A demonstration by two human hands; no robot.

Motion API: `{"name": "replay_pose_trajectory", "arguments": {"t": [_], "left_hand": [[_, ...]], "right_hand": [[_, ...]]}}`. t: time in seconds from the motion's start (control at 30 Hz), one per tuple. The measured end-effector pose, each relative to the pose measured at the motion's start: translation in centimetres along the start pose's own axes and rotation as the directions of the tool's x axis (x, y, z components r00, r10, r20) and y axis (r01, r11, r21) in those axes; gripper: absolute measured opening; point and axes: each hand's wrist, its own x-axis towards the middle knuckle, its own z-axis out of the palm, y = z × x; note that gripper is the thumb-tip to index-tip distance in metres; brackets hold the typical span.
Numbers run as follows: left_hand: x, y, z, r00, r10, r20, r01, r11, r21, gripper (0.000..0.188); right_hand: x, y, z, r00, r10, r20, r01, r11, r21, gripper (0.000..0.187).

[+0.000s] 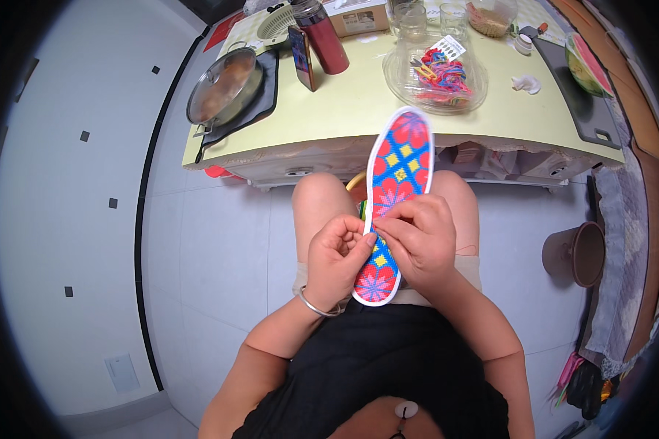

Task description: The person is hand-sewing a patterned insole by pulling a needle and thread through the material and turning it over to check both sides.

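Note:
An embroidered shoe insole (400,164) stands nearly upright over my lap, toe end up. Its white rim surrounds red, pink, blue and yellow stitching. My left hand (334,256) grips its left edge near the middle, thumb on the stitched face. Against that same face my right hand (421,234) is closed in a pinch; whatever lies between its fingertips is too small to make out. A thin reddish thread (470,247) shows beside my right hand, over my thigh.
Beyond my knees is a pale yellow table (344,110). On it are a lidded pan (225,86), a propped phone (301,58), a dark red bottle (324,40), a clear plastic container (400,79) with colored thread (444,75), and a watermelon piece (587,64). A brown bin (575,254) sits right.

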Motion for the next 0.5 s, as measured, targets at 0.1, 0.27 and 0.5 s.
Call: {"name": "replay_pose_trajectory", "arguments": {"t": [0.1, 0.27, 0.5], "left_hand": [[0.3, -0.5, -0.3, 0.987, 0.158, -0.03, -0.139, 0.93, 0.34, 0.005], [1.8, 0.7, -5.7, 0.799, 0.599, -0.052, -0.268, 0.432, 0.861, 0.007], [1.4, 6.8, -22.2, 0.551, 0.828, -0.1, 0.27, -0.063, 0.961, 0.012]], "right_hand": [[0.5, -1.1, -1.1, 0.999, -0.033, -0.016, 0.035, 0.991, 0.129, 0.018], [0.6, 1.4, -8.4, 0.768, 0.636, -0.073, -0.116, 0.25, 0.961, 0.025], [-18.2, 22.4, -47.8, 0.263, 0.823, -0.503, 0.174, 0.472, 0.864, 0.018]]}}
